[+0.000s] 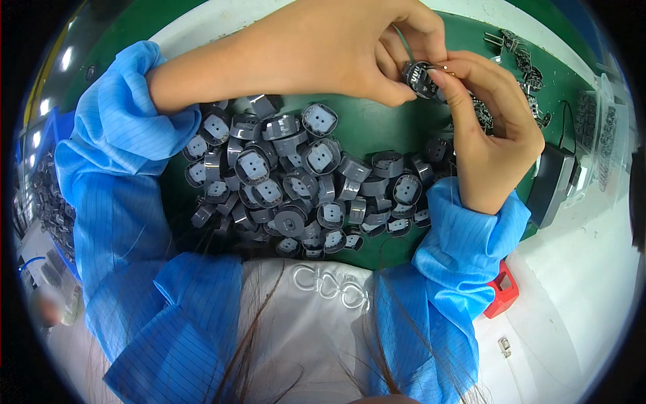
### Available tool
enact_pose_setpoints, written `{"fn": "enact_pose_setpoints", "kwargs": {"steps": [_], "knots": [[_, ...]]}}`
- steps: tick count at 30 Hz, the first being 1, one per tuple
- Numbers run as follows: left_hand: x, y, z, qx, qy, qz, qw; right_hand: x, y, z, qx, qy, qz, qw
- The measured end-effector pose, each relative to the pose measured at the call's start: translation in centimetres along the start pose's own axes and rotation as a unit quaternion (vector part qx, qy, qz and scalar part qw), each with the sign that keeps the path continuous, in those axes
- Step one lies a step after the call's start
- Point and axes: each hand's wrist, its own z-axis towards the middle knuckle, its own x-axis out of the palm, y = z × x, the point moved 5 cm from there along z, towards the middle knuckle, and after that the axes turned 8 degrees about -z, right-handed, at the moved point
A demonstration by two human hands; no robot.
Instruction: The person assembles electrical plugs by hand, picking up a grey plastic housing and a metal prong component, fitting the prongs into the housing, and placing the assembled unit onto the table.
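Observation:
Near the far edge of the green mat (377, 135), my left hand (377, 57) has its thumb and fingers closed around a small round dark housing (418, 79). Pale marks or contacts show on the face of this housing. My right hand (494, 121) meets it from the right, thumb and forefinger pinched together at its edge. Thin metal pins (444, 68) stick out between those fingertips; the body they belong to is mostly hidden. Below both hands lies a heap of dark grey round housings (289, 168), many with light grey, two-holed faces.
Small circuit boards with pins (531, 77) lie loose at the far right. A black box (553, 182) stands by the right edge, beside a clear plastic tray (592, 135). A red plastic thing (502, 289) is lower right. Dark parts fill a blue bin (64, 128) at left.

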Motion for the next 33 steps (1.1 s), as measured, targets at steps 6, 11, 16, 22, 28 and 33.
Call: {"fn": "enact_pose_setpoints", "kwargs": {"steps": [6, 11, 16, 22, 28, 33], "knots": [[0.1, 1.1, -0.5, -0.152, -0.012, -0.158, 0.976, 0.0, 0.9, -0.1, -0.023, -0.028, -0.031, 0.999], [0.0, 0.8, 0.1, -0.158, 0.017, -0.123, 0.980, -0.2, 1.5, -0.6, -0.053, -0.072, -0.083, 0.993], [-0.4, -0.4, -0.3, 0.102, 0.040, -0.120, 0.987, 0.0, 3.0, -0.4, -0.085, -0.075, -0.172, 0.979], [-1.0, 0.8, 0.0, -0.159, -0.055, -0.158, 0.973, 1.5, 1.5, -0.3, 0.115, -0.021, 0.201, 0.973], [-5.7, -0.9, 1.6, -0.166, -0.105, 0.106, 0.975, -2.6, -1.4, 0.9, -0.004, -0.086, -0.125, 0.988], [-10.2, 3.2, 0.8, -0.157, -0.079, 0.283, 0.943, -2.0, -5.4, 2.3, -0.039, -0.089, -0.290, 0.952]]}}
